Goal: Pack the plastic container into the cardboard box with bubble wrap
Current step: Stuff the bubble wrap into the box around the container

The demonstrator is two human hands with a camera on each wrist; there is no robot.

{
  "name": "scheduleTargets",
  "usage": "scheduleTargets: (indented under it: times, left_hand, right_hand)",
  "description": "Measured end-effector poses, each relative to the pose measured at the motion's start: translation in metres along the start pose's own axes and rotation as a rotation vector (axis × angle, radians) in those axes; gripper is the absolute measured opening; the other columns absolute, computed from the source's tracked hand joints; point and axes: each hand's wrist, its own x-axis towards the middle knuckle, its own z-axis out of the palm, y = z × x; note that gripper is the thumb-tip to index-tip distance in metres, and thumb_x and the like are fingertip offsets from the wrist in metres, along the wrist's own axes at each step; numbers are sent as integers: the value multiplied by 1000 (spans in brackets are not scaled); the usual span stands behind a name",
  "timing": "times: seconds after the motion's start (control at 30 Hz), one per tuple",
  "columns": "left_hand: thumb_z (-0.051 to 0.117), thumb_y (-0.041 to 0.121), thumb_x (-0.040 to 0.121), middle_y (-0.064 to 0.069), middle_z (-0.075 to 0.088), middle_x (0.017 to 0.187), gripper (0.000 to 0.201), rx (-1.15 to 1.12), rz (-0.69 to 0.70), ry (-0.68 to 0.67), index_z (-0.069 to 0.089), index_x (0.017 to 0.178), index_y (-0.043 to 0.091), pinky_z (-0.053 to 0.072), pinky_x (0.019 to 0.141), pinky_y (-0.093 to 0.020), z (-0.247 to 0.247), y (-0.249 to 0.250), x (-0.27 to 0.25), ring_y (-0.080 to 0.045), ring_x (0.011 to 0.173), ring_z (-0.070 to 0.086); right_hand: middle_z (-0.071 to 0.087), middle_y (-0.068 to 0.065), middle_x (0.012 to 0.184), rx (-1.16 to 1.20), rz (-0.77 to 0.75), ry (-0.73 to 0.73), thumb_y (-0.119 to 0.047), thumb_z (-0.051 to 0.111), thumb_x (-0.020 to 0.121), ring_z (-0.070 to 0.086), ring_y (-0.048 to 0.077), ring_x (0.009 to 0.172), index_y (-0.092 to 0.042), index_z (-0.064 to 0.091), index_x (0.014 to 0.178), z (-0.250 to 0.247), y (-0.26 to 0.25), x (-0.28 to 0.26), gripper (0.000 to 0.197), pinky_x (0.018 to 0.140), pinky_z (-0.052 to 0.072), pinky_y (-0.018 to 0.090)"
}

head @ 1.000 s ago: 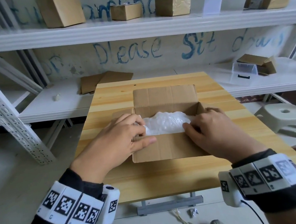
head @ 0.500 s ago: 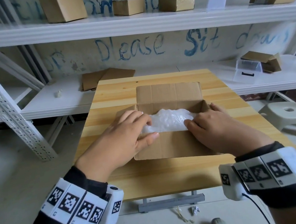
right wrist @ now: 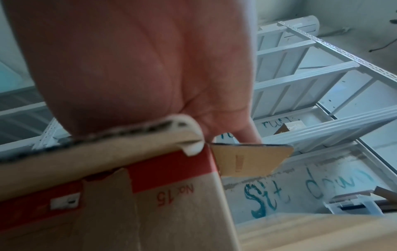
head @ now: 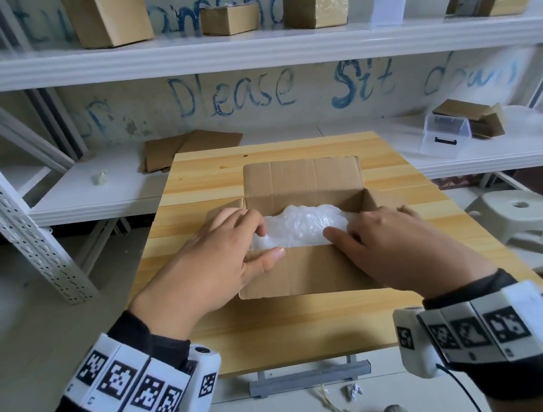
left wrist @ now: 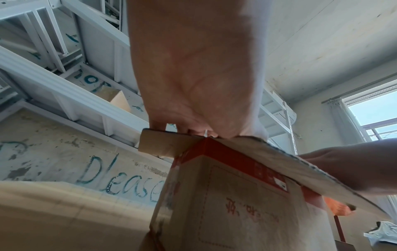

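Observation:
An open cardboard box (head: 306,272) stands on the wooden table (head: 280,336), its far flap (head: 301,181) upright. White bubble wrap (head: 303,225) fills the opening and hides whatever lies beneath; no plastic container shows inside. My left hand (head: 266,241) reaches over the box's left side, fingers on the wrap and thumb along the near flap's edge. My right hand (head: 353,233) lies over the right side, its index finger stretched flat on the wrap. The wrist views show each palm, left hand (left wrist: 193,84) and right hand (right wrist: 150,68), above the box wall (left wrist: 236,203) (right wrist: 171,195), fingertips hidden inside.
White shelving runs behind the table. Its lower shelf (head: 498,155) carries a clear plastic container (head: 444,136), folded cardboard (head: 186,148) and an opened carton. Several cardboard boxes (head: 316,3) sit on the upper shelf. A pale stool (head: 516,211) stands right of the table.
Both hands have stayed at the box. My right fingers have slid a little farther left onto the bubble wrap, and the view has drawn slightly closer.

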Motion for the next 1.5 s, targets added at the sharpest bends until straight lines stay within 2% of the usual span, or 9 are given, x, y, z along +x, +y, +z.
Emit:
scheduleTargets:
  times: [0.2,0.3,0.4,0.63,0.8,1.0,1.17,1.3,1.5]
  left_hand:
    - [49,72,84,24,29,130,45,-125,11,-65,39,121,47,45,74,-21,-3,-1,0,1,97,52]
    - [60,78,70,27,27,131,61,-167,48,-95,37,124,59,52,89,-35,-1,-7,0,-3,115,49]
    - [63,76,70,27,26,133,59,-130,50,-76,40,121,57,49,84,-26,-1,-6,0,1,115,46]
    - [64,72,72,27,33,133,44,-100,92,-54,54,108,46,47,90,-27,4,-9,4,19,137,6]
    - [48,87,59,27,33,128,47,-95,35,-68,54,73,43,48,73,-24,4,-6,8,11,130,27]
    - [50,85,66,20,26,120,63,-9,36,-73,65,73,24,36,67,-22,3,2,9,2,114,34]
    - [52,89,56,11,36,95,66,-37,134,39,37,45,26,28,66,-14,9,-1,20,-12,95,41]
    - [45,95,56,13,45,72,69,-99,156,82,24,47,30,37,74,-22,18,-12,28,-16,88,50]
    - [38,96,55,10,61,88,85,69,132,-77,63,78,18,35,100,-35,8,-7,25,-15,99,52]
  right_hand:
    - [48,-1,63,261,-31,155,-45,39,99,48,24,66,-18,41,64,3,0,3,44,77,39,40]
    - [67,0,86,38,-20,170,-50,34,97,52,34,122,-20,54,77,0,-2,4,41,107,34,55]
    - [71,6,105,-114,66,111,-56,24,98,10,37,152,-20,61,84,-3,-1,3,53,118,2,65]
    - [60,13,131,189,150,-109,-62,18,96,2,37,153,-17,62,98,6,2,7,63,119,6,62]
    - [55,20,137,163,160,-193,-61,17,99,2,36,153,-11,67,100,2,1,12,71,120,4,60]
    - [45,14,139,112,161,-119,-50,20,101,-9,42,151,-10,68,98,6,0,10,62,119,-4,63]
    - [44,22,144,19,191,-179,-41,19,99,-18,42,150,-11,66,93,6,-5,16,56,117,-14,61]
    - [47,21,144,75,231,-258,-39,24,95,-7,37,153,-11,56,85,-3,-8,20,44,115,-11,66]
    - [46,16,144,82,203,-237,-43,31,91,19,35,147,-9,40,135,-7,-4,24,57,114,1,70]
